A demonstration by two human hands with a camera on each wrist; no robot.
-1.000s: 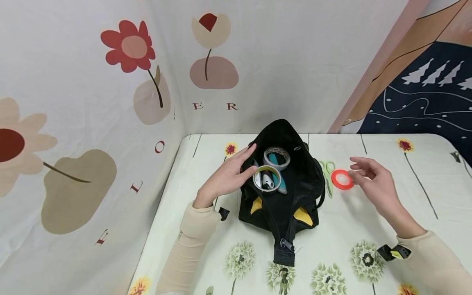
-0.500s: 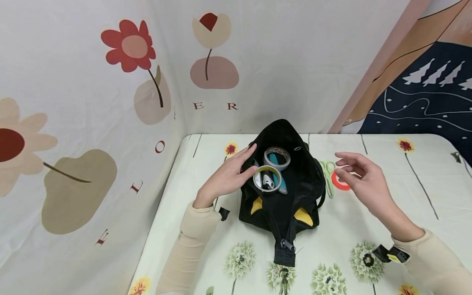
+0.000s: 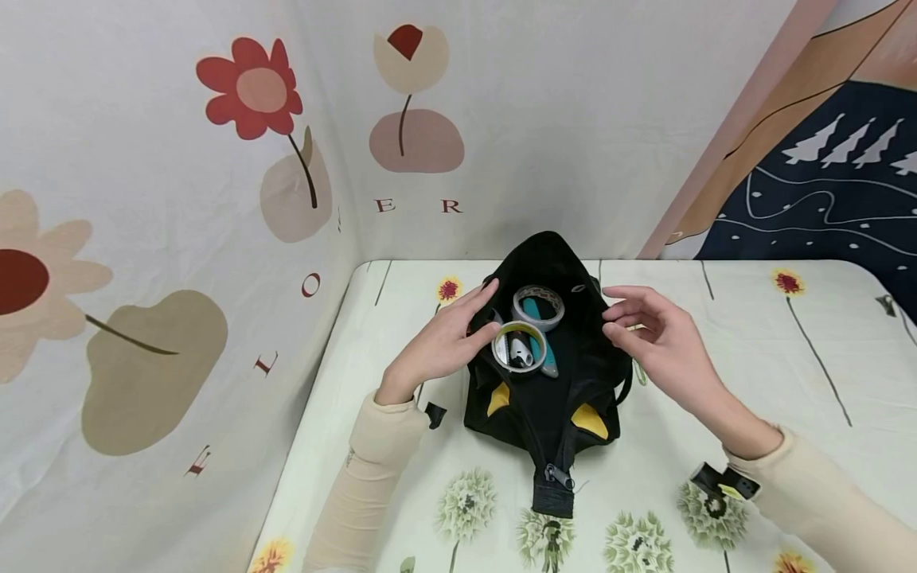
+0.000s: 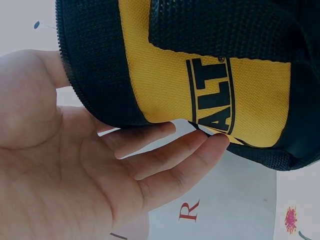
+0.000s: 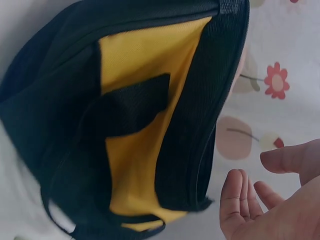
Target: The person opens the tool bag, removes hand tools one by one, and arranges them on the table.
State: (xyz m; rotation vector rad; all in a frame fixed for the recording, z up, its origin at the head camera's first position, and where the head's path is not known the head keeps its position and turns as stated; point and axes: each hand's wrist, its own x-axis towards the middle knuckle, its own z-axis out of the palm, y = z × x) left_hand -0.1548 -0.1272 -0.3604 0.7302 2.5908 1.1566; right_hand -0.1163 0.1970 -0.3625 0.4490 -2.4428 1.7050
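A black and yellow tool bag point(image 3: 553, 446) stands on the table with its zippered mouth wide apart. My left hand point(image 3: 437, 342) holds its left rim, the thumb at the inner side and the fingers along the outer wall; the left wrist view shows the same hand point(image 4: 100, 170) beside the yellow panel point(image 4: 255, 105). Two tape rolls point(image 3: 494, 354) point(image 3: 539, 325), a teal tool point(image 3: 549, 364) and a silver-and-black tool point(image 3: 519, 350) lie inside. Beside the right rim is my right hand point(image 3: 666, 342), fingers loosely bent and nothing between them; its fingertips point(image 5: 232, 190) are close to the zipper edge.
Green scissors point(image 3: 641, 372) lie right of the bag, mostly covered by my right hand. A flower-print cloth point(image 3: 752, 398) covers the table, and printed fabric point(image 3: 573, 119) hangs behind and to the left. A black strap loop point(image 3: 626, 390) sticks out at the bag's right side.
My right hand has moved left, from beside the red tape roll to the bag's right rim, and now hides the roll. The left hand and the bag stay where they were.
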